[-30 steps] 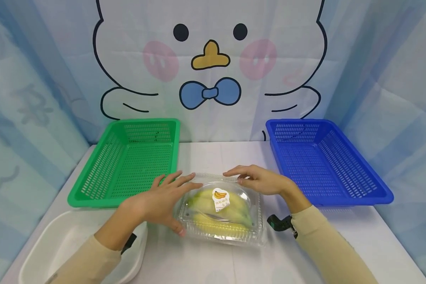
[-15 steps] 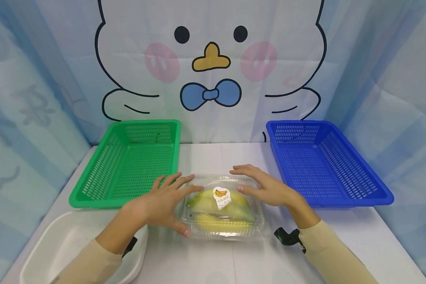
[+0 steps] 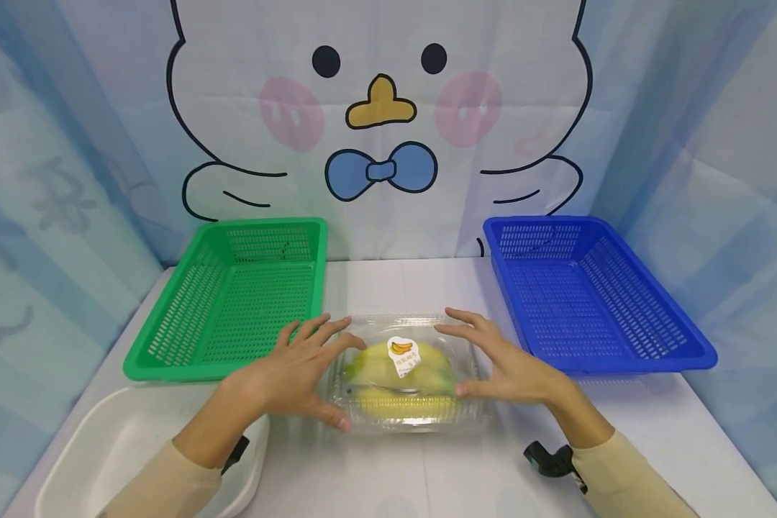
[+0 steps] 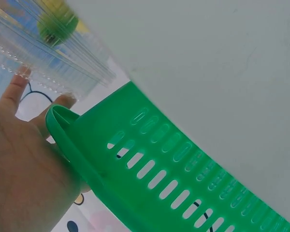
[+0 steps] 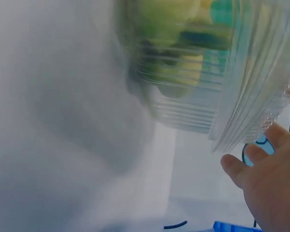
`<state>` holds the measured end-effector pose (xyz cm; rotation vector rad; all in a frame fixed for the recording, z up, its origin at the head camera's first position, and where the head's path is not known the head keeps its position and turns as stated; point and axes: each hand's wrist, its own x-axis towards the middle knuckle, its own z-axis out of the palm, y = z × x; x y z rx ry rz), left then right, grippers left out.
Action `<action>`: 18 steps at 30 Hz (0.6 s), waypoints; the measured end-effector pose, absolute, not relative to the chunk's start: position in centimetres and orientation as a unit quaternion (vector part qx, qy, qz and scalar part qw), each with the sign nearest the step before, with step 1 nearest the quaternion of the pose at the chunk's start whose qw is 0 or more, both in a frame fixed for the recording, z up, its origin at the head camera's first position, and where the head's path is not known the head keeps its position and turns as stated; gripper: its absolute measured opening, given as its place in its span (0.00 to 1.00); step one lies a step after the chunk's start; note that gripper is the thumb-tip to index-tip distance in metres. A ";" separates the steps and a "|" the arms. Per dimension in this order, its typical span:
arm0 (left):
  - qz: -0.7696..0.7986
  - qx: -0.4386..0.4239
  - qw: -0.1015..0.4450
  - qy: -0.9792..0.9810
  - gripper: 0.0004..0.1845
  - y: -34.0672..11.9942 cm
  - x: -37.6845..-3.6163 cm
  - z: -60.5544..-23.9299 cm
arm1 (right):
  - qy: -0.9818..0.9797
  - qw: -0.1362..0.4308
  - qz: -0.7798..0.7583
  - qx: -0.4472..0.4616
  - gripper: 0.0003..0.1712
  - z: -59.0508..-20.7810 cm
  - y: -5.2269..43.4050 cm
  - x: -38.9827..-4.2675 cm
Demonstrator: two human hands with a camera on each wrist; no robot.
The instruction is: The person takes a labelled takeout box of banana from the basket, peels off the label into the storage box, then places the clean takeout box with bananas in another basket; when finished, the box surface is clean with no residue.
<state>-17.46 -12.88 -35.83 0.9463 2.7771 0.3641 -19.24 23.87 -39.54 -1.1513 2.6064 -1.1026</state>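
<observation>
A clear plastic clamshell box [image 3: 404,327] sits mid-table with its lid down. Inside show a yellow-green fruit [image 3: 369,365] and a yellow corn cob [image 3: 404,409] along the front. The lid bears a white sticker [image 3: 403,356] with a banana picture. My left hand [image 3: 285,378] spreads its fingers along the box's left side, thumb at the front left corner. On the opposite side, my right hand [image 3: 508,367] has its fingers spread and its thumb over the right edge. Both wrist views show the box's ridged side near the fingers of the left hand [image 4: 29,164] and right hand [image 5: 275,179].
A green basket [image 3: 223,372] stands behind the left hand, and a blue basket [image 3: 647,367] at the back right. A white tub [image 3: 262,450] lies under the left forearm. Behind the table [image 3: 466,475] hangs a curtain [image 3: 388,230] with a cartoon face.
My right hand has moved from the box's back edge to its right side, and its fingers have spread. The box has turned slightly straighter. The left hand has barely moved.
</observation>
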 end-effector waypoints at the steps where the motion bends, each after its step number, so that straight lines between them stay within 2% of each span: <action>1: 0.126 0.318 0.092 0.935 0.53 -12.9 -17.5 -35.9 | 0.850 0.042 -0.362 -0.380 0.49 -39.6 24.0 -19.1; 6: 0.132 0.315 0.091 0.936 0.51 -12.9 -17.5 -36.0 | 0.847 0.051 -0.365 -0.383 0.53 -39.9 24.4 -18.6; 18: 0.128 0.313 0.088 0.937 0.52 -13.1 -17.5 -35.9 | 0.857 0.054 -0.358 -0.365 0.49 -40.2 24.3 -17.8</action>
